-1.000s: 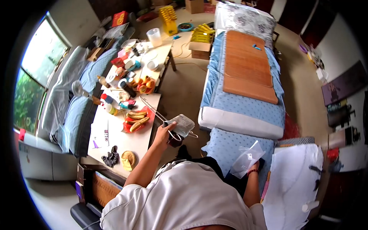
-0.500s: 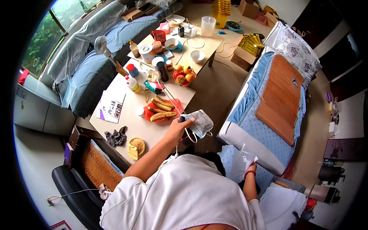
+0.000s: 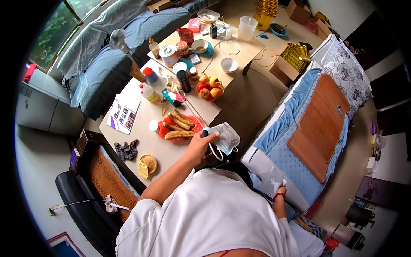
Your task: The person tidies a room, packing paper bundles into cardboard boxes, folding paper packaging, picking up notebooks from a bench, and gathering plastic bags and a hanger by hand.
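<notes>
My left hand (image 3: 198, 148) is closed around the black grip of a long thin metal tool (image 3: 193, 112), whose shaft reaches out over the table. A pale face mask (image 3: 224, 136) with white ear loops is held in the same hand, at the thumb. Bananas (image 3: 179, 124) on a red plastic bag (image 3: 198, 123) lie just beyond this hand. Low at the right, my right hand (image 3: 280, 191), with a red bead bracelet at the wrist, grips a whitish, see-through plastic bag (image 3: 270, 179) beside the sofa's front end.
The table (image 3: 124, 169) carries a fruit bowl (image 3: 209, 88), a black flask (image 3: 183, 80), a white bowl (image 3: 229, 65), bottles, papers (image 3: 123, 115) and a dark cloth (image 3: 126, 150). A sofa (image 3: 274, 171) with a brown mat (image 3: 314, 128) stands right. A chair (image 3: 92, 205) is at lower left.
The view has shifted, so the table sits slightly differently and the sofa appears closer to my right hand. Both hands keep hold of the same things; the plastic bag has moved up against the sofa.
</notes>
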Tool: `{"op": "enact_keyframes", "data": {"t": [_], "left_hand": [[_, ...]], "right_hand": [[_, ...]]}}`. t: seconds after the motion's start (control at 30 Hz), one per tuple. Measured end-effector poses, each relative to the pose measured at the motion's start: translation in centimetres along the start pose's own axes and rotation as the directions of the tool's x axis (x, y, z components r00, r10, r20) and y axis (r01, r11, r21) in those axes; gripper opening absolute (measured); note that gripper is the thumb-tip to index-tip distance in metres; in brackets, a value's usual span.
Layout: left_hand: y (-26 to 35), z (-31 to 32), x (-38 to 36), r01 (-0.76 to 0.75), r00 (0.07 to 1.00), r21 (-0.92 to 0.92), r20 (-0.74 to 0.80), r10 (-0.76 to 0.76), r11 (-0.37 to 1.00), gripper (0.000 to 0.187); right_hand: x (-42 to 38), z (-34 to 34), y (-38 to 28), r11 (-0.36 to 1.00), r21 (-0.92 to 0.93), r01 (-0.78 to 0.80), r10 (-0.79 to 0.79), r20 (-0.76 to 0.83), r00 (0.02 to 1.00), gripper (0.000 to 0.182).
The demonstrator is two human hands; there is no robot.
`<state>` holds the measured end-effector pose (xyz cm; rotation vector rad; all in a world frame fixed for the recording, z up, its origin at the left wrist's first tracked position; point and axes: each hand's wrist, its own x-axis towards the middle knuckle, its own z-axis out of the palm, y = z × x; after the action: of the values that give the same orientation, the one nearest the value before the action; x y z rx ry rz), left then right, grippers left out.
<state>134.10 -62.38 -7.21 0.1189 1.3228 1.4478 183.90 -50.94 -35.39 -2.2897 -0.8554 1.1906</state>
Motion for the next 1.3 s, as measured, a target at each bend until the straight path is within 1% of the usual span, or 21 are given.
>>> {"op": "enact_keyframes", "data": {"t": [0.03, 0.1, 0.2, 0.27, 0.33, 0.4, 0.47, 0.6, 0.63, 0.67, 0.73, 0.77, 0.8, 0.87, 0.9, 0.97, 1.1, 1.13, 1.2, 1.27, 1.3], "left_hand": [[0.4, 0.7, 0.6, -0.016, 0.999, -0.015, -0.036, 0.015, 1.0, 0.031], [0.7, 1.8, 2.5, -0.038, 0.998, -0.062, -0.06, 0.034, 0.997, 0.028], [2.5, 4.3, 4.1, -0.065, 0.994, -0.091, -0.091, 0.056, 0.994, 0.028], [4.1, 6.4, 4.5, -0.077, 0.993, -0.114, -0.093, 0.066, 0.99, 0.031], [4.8, 7.5, 6.0, -0.102, 0.989, -0.13, -0.116, 0.087, 0.986, 0.033], [5.4, 8.1, 7.5, -0.119, 0.987, -0.169, -0.126, 0.098, 0.978, 0.035], [6.8, 8.7, 8.7, -0.094, 0.991, -0.221, -0.118, 0.069, 0.971, 0.035], [10.4, 9.9, 11.6, -0.158, 0.98, -0.238, -0.153, 0.124, 0.958, 0.037], [11.0, 9.3, 13.2, -0.151, 0.981, -0.235, -0.158, 0.115, 0.96, 0.038], [11.8, 9.0, 14.7, -0.147, 0.982, -0.222, -0.147, 0.116, 0.964, 0.04], [13.8, 10.0, 17.7, -0.21, 0.976, -0.274, -0.108, 0.187, 0.938, 0.041], [14.6, 9.5, 19.6, -0.238, 0.97, -0.222, -0.1, 0.221, 0.946, 0.041], [16.5, 10.9, 20.4, -0.269, 0.963, -0.194, -0.083, 0.258, 0.943, 0.04], [18.7, 11.7, 23.5, -0.291, 0.957, -0.193, -0.084, 0.279, 0.937, 0.039], [19.5, 11.7, 25.2, -0.285, 0.958, -0.201, -0.105, 0.269, 0.937, 0.037], [21.8, 12.6, 27.5, -0.275, 0.961, -0.18, -0.089, 0.263, 0.944, 0.036], [25.3, 13.8, 33.9, -0.293, 0.954, -0.074, -0.093, 0.285, 0.953, 0.036], [26.1, 14.2, 35.3, -0.29, 0.955, -0.041, -0.075, 0.287, 0.956, 0.035], [27.4, 15.8, 37.9, -0.276, 0.96, -0.039, -0.048, 0.274, 0.96, 0.034], [29.2, 18.2, 40.2, -0.262, 0.965, -0.03, -0.021, 0.261, 0.965, 0.031], [29.6, 18.7, 41.8, -0.263, 0.965, -0.001, -0.009, 0.263, 0.965, 0.031]], "right_hand": [[-0.1, 0.3, -1.8, 1.0, 0.009, -0.007, 0.007, -0.002, 1.0, 0.05], [-1.3, 0.8, -6.7, 0.978, -0.188, 0.09, -0.082, 0.049, 0.995, 0.049], [-1.2, 1.7, -12.5, 0.997, -0.056, 0.061, -0.058, 0.057, 0.997, 0.048], [1.0, 1.9, -14.6, 0.992, -0.1, 0.083, -0.079, 0.05, 0.996, 0.049], [2.2, 2.4, -17.4, 0.979, -0.083, 0.185, -0.179, 0.084, 0.98, 0.051], [3.8, 3.0, -19.5, 0.981, -0.077, 0.176, -0.169, 0.091, 0.981, 0.054], [6.3, 3.7, -20.7, 0.965, 0.042, 0.261, -0.264, 0.11, 0.958, 0.055], [10.1, 6.6, -25.3, 0.976, 0.026, 0.218, -0.22, 0.075, 0.973, 0.059], [11.0, 7.4, -26.6, 0.971, 0.09, 0.222, -0.232, 0.125, 0.965, 0.06], [11.8, 8.6, -27.8, 0.958, 0.189, 0.215, -0.238, 0.108, 0.965, 0.059], [11.6, 9.9, -32.3, 0.938, 0.233, 0.256, -0.293, 0.139, 0.946, 0.056], [15.0, 11.3, -32.7, 0.955, 0.223, 0.194, -0.237, 0.185, 0.954, 0.055], [15.5, 12.4, -34.7, 0.949, 0.232, 0.215, -0.253, 0.151, 0.956, 0.057], [17.8, 14.7, -37.9, 0.904, 0.363, 0.225, -0.304, 0.178, 0.936, 0.061], [19.3, 15.8, -39.3, 0.906, 0.354, 0.231, -0.309, 0.181, 0.934, 0.061], [22.5, 17.2, -41.7, 0.949, 0.197, 0.248, -0.272, 0.11, 0.956, 0.063], [21.7, 18.2, -48.5, 0.929, 0.186, 0.321, -0.345, 0.115, 0.932, 0.065], [22.3, 18.5, -48.8, 0.932, 0.189, 0.309, -0.331, 0.102, 0.938, 0.065], [23.5, 18.8, -48.9, 0.899, 0.363, 0.244, -0.291, 0.08, 0.953, 0.053], [24.8, 18.6, -49.3, 0.94, 0.313, 0.134, -0.159, 0.055, 0.986, 0.043], [25.5, 18.4, -49.9, 0.948, 0.303, 0.099, -0.115, 0.035, 0.993, 0.043]]}}
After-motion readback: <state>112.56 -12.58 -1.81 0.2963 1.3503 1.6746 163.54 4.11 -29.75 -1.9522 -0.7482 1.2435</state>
